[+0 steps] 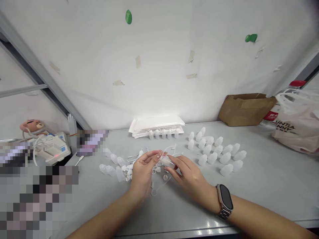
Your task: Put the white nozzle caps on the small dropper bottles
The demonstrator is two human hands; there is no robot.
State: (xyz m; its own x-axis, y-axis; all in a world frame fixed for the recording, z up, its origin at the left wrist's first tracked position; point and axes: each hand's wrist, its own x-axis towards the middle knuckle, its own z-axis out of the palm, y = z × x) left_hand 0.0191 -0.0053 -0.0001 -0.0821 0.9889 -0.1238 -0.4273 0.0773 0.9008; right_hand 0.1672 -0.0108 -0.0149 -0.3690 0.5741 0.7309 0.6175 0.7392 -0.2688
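Both hands meet over the middle of the table around one small translucent plastic bottle (168,162). My right hand (188,171) has its fingers wrapped round the bottle body. At the bottle's neck end, my left hand (144,167) pinches a white cap with a thin strap (170,147); the fingers partly hide how cap and neck meet. Beneath and beside the hands lie loose white caps and strap rings (154,192). Several bottles (111,170) lie to the left of my left hand. Many more uncapped bottles (212,158) stand or lean to the right.
At the wall, a stack of white sheets (157,125) lies behind a row of capped bottles (163,134). A cardboard box (246,111) and a plastic bag (299,122) stand back right. A white power strip (53,151) and a pink toy (32,126) are at left.
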